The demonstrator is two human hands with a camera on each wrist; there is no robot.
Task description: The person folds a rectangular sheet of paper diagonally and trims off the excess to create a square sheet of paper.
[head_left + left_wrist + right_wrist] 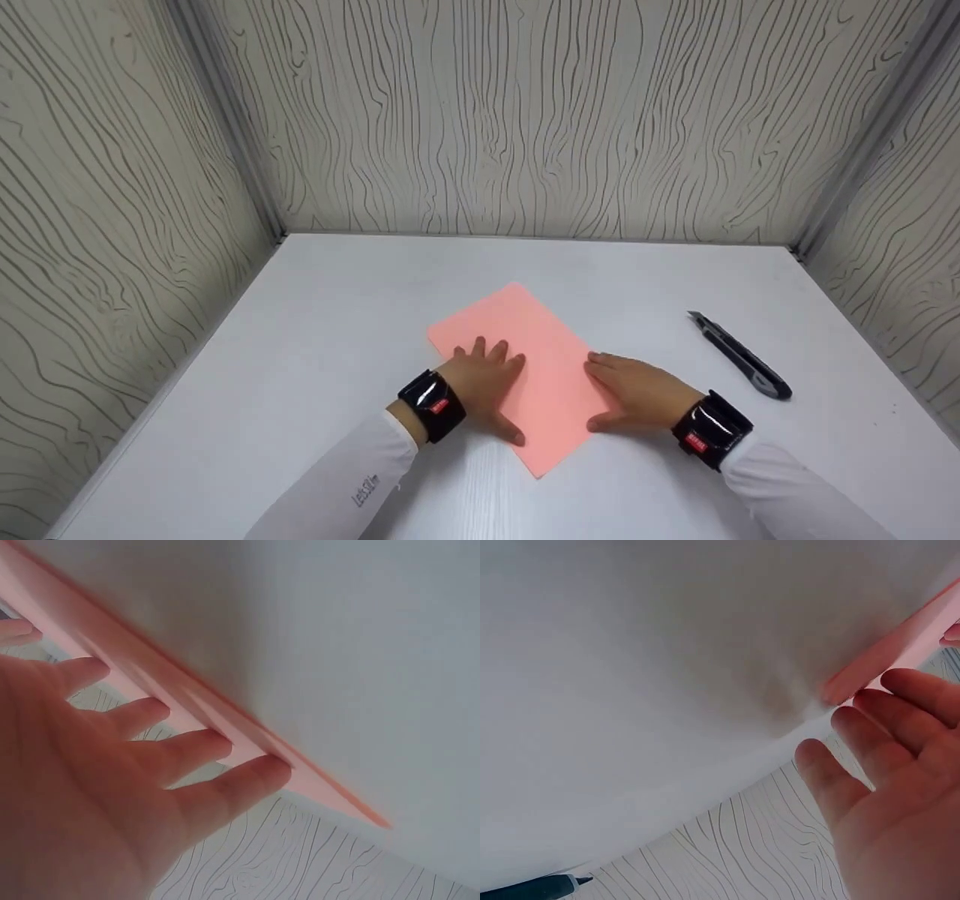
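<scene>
A pink sheet of paper [551, 375] lies flat and slanted on the white table. My left hand [484, 386] rests on its left side with the fingers spread and the thumb near the lower left edge. In the left wrist view the fingertips [274, 769] touch the pink paper [315, 787]. At the paper's right edge, my right hand [637, 391] lies with fingers extended, its fingertips and thumb along that edge. The right wrist view has the straight fingers [877, 742] beside the paper's end [862, 675]. Neither hand curls round anything.
A black and grey utility knife [739, 354] lies to the right of the right hand, its blade tip pointing away to the back left. Wood-grain panels [517, 120] wall the white table [337, 300] at the back and sides. Both wrists carry black bands.
</scene>
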